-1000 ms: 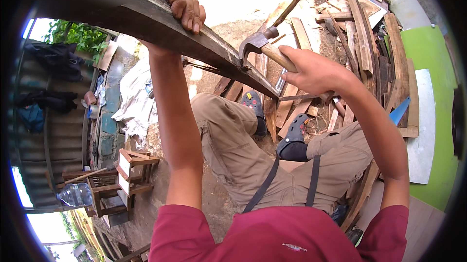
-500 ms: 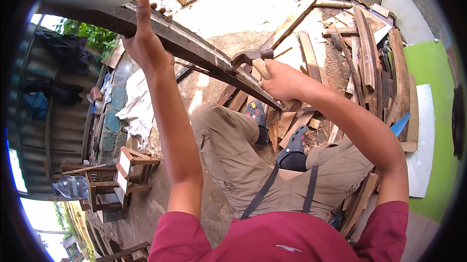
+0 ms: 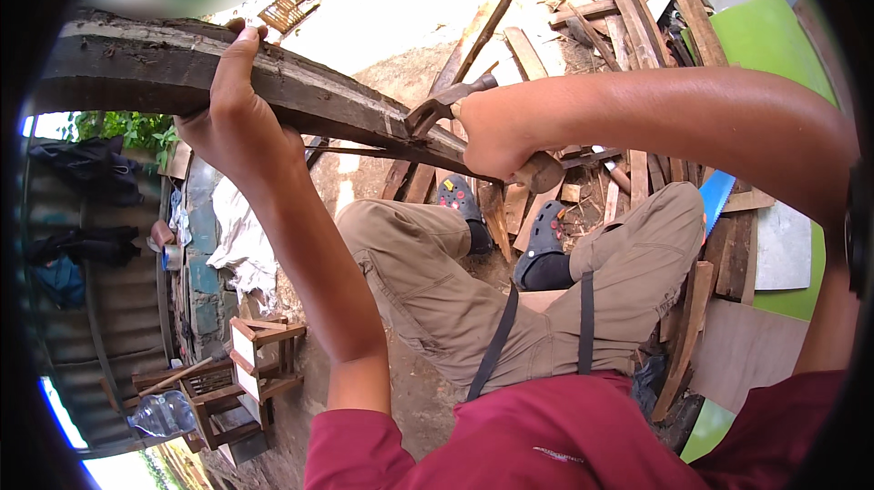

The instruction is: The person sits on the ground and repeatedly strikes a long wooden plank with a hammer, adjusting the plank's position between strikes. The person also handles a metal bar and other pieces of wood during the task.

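1. At the bottom edge, closest in, there's a maroon shirt, with two black straps lying over khaki trousers, knees spread wide.
2. Out past the lap, the left hand has a proper grip on a long dark beam. Thumb's up along the near face, palm's tucked underneath, and the other fingers go mostly out of sight behind the wood.
3. The right hand is clenched round a claw hammer pretty close to its head, with the butt of the handle poking out under the fist. Individual fingers are mostly hidden from this angle.
4. The beam slants across from the left side down toward that fist, and the hammer's claw sits right at its upper edge. Can't tell if the fist itself touches the wood.
5. Below the beam, feet in dark clogs with little coloured studs.
6. Off to the left, a small wooden frame with a clear plastic bottle just beside it.
7. Further out: a messy heap of planks upper right, a green panel beyond it, and a corrugated wall on the far left.
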`<state>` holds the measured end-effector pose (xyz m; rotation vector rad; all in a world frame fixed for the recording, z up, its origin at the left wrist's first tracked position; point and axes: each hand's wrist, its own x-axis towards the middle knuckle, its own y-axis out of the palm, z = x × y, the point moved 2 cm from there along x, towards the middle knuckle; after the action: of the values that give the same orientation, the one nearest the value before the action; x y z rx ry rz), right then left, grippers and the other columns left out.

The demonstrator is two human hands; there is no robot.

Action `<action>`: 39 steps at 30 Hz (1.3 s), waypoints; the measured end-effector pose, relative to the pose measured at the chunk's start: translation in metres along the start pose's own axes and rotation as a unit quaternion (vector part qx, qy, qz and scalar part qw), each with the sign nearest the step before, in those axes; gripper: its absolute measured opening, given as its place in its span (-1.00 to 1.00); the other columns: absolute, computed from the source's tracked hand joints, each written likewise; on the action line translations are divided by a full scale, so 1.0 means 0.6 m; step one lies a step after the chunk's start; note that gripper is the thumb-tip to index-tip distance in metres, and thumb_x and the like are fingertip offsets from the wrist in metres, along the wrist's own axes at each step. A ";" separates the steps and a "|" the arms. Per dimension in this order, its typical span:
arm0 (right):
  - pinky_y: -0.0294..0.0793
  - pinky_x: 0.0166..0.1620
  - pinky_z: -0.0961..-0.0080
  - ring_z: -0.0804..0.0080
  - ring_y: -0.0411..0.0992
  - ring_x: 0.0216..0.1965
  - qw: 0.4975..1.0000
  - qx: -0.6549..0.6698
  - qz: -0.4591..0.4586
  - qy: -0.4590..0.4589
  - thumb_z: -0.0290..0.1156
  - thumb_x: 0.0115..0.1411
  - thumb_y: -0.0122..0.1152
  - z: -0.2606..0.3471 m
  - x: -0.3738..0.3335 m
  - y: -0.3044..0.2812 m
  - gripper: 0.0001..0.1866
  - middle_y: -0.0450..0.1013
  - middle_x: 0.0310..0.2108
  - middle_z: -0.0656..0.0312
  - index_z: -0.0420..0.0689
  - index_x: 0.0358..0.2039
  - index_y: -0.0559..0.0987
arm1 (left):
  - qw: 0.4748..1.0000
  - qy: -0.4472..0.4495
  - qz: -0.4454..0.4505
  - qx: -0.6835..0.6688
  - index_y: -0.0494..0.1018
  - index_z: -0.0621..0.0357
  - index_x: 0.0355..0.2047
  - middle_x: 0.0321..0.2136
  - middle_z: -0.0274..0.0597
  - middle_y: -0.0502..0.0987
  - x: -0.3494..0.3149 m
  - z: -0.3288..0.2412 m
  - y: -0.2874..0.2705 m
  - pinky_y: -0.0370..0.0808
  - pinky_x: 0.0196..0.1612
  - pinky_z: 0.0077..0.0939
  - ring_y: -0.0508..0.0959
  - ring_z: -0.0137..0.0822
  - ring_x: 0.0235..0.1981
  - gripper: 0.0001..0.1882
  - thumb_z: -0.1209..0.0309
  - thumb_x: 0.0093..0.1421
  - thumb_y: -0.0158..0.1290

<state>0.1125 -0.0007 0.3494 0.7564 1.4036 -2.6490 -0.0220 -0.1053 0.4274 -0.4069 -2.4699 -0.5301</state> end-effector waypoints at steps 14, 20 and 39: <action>0.56 -0.30 0.22 0.11 0.61 -0.34 0.968 0.249 -0.010 -0.001 -0.51 0.06 0.09 -0.032 0.055 0.073 -0.66 0.56 -0.40 -0.17 -0.53 -0.21 0.48 | 0.994 0.011 0.081 -0.077 0.26 0.49 0.00 -0.25 0.11 0.49 0.067 0.037 -0.127 0.61 -0.21 -0.11 0.59 -0.04 -0.26 -0.48 0.72 -0.06 -0.03; 0.54 -0.34 0.27 0.21 0.58 -0.39 0.960 0.274 0.005 -0.062 -0.46 0.11 0.11 -0.059 0.106 0.096 -0.55 0.52 -0.37 -0.11 -0.50 -0.04 0.33 | 0.995 0.005 0.064 -0.080 0.24 0.47 0.03 -0.25 0.09 0.48 0.084 0.055 -0.154 0.59 -0.19 -0.13 0.57 -0.06 -0.25 -0.45 0.72 -0.06 -0.02; 0.42 -0.62 0.51 0.53 0.38 -0.69 0.925 0.377 -0.017 -0.044 -0.48 0.22 0.20 -0.075 0.120 0.104 -0.40 0.43 -0.57 0.22 -0.31 0.25 0.27 | 0.997 0.040 0.040 -0.061 0.31 0.50 -0.09 -0.29 0.06 0.49 0.094 0.062 -0.143 0.65 -0.25 -0.23 0.60 -0.14 -0.32 -0.58 0.71 -0.04 -0.02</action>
<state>0.0835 0.0111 0.2490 0.6212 0.3263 -3.1936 -0.1182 -0.1540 0.4086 -0.5220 -2.3410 -0.6528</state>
